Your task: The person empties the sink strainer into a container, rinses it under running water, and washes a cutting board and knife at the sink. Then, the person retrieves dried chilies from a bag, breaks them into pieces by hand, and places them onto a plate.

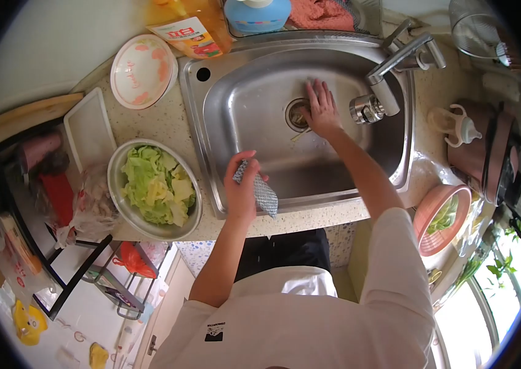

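Observation:
A grey patterned cloth [265, 195] hangs from my left hand [243, 187], whose fingers are wrapped round it near the front left edge of the steel sink [254, 132]. My right hand [323, 111] is inside the sink with its fingers stretched out, beside the round drain [297, 115]. Some small pale scraps lie next to the drain. The chrome faucet [383, 92] reaches over the sink, to the right of my right hand. To the left of the sink, a metal bowl [114, 184] holds torn green leaves [156, 184].
A white bowl with a pink pattern [140, 71] and a white tray [90, 129] stand at the left. Behind the sink are an orange bottle [189, 31] and a red cloth [322, 15]. At the right are a pink basket [423, 227] and a baby bottle [455, 125].

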`<state>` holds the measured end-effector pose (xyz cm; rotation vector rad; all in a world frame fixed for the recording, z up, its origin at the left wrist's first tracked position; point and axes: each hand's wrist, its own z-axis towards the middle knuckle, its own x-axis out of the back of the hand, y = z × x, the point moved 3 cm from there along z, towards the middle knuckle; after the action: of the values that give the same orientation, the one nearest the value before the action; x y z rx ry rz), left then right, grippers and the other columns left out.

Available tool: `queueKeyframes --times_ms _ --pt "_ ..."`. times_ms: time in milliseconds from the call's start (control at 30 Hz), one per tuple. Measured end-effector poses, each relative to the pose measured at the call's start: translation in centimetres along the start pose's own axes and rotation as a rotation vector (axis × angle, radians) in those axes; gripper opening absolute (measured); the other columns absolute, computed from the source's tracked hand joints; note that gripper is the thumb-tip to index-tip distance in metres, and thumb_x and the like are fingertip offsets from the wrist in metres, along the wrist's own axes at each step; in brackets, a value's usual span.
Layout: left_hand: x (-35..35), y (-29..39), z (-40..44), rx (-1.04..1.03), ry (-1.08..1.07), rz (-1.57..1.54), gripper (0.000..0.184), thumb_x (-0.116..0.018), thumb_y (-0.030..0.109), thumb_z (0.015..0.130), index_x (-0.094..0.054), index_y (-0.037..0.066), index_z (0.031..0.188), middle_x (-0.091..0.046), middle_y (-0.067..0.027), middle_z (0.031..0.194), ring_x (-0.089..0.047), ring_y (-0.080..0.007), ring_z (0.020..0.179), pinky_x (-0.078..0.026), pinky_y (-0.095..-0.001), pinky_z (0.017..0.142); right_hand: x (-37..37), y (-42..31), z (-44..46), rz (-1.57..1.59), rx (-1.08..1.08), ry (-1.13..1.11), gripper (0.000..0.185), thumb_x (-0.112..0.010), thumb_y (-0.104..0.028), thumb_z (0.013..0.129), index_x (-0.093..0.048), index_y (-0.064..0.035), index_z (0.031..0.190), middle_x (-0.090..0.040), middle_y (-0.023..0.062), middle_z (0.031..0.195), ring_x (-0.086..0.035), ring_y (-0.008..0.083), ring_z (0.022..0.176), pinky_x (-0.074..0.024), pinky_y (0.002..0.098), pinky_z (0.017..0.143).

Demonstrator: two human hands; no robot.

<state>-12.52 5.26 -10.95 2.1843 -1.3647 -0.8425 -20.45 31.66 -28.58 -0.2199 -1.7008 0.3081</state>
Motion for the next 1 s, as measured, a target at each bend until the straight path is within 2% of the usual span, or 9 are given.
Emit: queueKeyframes --times_ms 100,200,300,400,500,600,767,967,1000 --pt "0.3 -0.3 0.4 0.005 0.029 0.009 0.021 -0.068 0.014 0.096 -0.065 0.010 0.116 -0.056 -0.0034 0.084 -0.061 -0.0180 0.069 -0.052 -0.0308 0.063 -3.3 -1.6 0.2 0.027 -0.012 0.052 0.083 -0.061 -0.040 0.095 -0.020 -0.0104 0.160 -0.018 0.0186 0.165 -0.016 0.0394 0.153 -0.0190 0.0524 0.124" --pt "0.4 -0.2 0.4 -0.020 0.013 0.004 0.020 -0.067 0.013 0.096 -0.065 0.010 0.115 -0.056 -0.0033 0.083 -0.061 -0.0178 0.069 -0.052 -0.0310 0.063 -3.1 -4.3 -3.3 0.138 0.229 -0.113 0.076 -0.063 -0.037 0.093 -0.031 -0.0085 0.156 -0.034 0.0186 0.157 -0.031 0.0404 0.146 -0.0300 0.0519 0.119" --pt "0.2 0.2 0.3 -0.015 0.000 0.007 0.019 -0.067 0.013 0.096 -0.066 0.010 0.114 -0.056 -0.0031 0.083 -0.061 -0.0177 0.068 -0.053 -0.0311 0.063 -1.0 -3.8 -5.3 -0.066 0.409 -0.381 0.061 -0.064 -0.032 0.090 -0.050 -0.0051 0.143 -0.047 0.0166 0.144 -0.045 0.0380 0.135 -0.0407 0.0499 0.110" --pt "0.1 0.3 0.1 -0.013 -0.002 0.010 0.019 -0.067 0.012 0.095 -0.066 0.010 0.114 -0.056 -0.0030 0.083 -0.061 -0.0176 0.068 -0.052 -0.0310 0.063 0.0 -3.0 -5.8 0.102 0.212 -0.745 0.044 -0.071 -0.025 0.080 -0.062 -0.0026 0.116 -0.056 0.0144 0.124 -0.053 0.0336 0.121 -0.0472 0.0468 0.102" --pt "-0.1 0.1 0.3 -0.040 -0.026 0.006 0.020 -0.068 0.012 0.095 -0.066 0.010 0.115 -0.056 -0.0029 0.083 -0.061 -0.0176 0.068 -0.052 -0.0306 0.062 -1.2 -2.5 -5.6 0.107 0.319 -0.490 0.029 -0.070 -0.019 0.079 -0.063 -0.0036 0.102 -0.060 0.0151 0.114 -0.058 0.0350 0.112 -0.0509 0.0459 0.096" --pt "-0.1 0.1 0.0 -0.010 -0.019 0.008 0.021 -0.068 0.013 0.095 -0.066 0.010 0.116 -0.056 -0.0028 0.083 -0.061 -0.0174 0.068 -0.052 -0.0300 0.063 -1.0 -2.0 -4.1 -0.036 0.197 -0.049 0.025 -0.068 -0.017 0.079 -0.065 -0.0040 0.101 -0.062 0.0150 0.109 -0.061 0.0350 0.103 -0.0527 0.0441 0.093" --pt "-0.3 -0.1 0.4 -0.029 0.018 -0.016 0.022 -0.068 0.011 0.096 -0.064 0.010 0.118 -0.056 -0.0002 0.087 -0.060 -0.0131 0.078 -0.050 -0.0266 0.068 -1.9 -0.6 -3.3 -0.085 0.167 -0.283 0.028 -0.072 -0.024 0.083 -0.066 -0.0056 0.104 -0.062 0.0133 0.113 -0.063 0.0331 0.105 -0.0549 0.0449 0.091" --pt "-3.3 0.7 4.2 -0.761 0.130 1.035 0.047 -0.077 0.013 0.081 -0.060 0.010 0.125 -0.058 -0.0106 0.107 -0.061 -0.0300 0.101 -0.051 -0.0369 0.089 -2.5 -1.1 -3.9 -0.085 0.074 -0.434 0.036 -0.077 -0.033 0.083 -0.068 -0.0094 0.109 -0.063 0.0096 0.114 -0.068 0.0318 0.103 -0.0563 0.0451 0.088" --pt "-3.9 0.4 5.3 -0.721 0.141 1.138 0.053 -0.079 0.015 0.079 -0.059 0.011 0.128 -0.056 -0.0133 0.113 -0.058 -0.0323 0.107 -0.049 -0.0398 0.093 -2.4 -1.1 -3.9 -0.076 0.062 -0.422 0.037 -0.078 -0.034 0.083 -0.068 -0.0098 0.110 -0.064 0.0090 0.115 -0.068 0.0317 0.103 -0.0564 0.0450 0.088"
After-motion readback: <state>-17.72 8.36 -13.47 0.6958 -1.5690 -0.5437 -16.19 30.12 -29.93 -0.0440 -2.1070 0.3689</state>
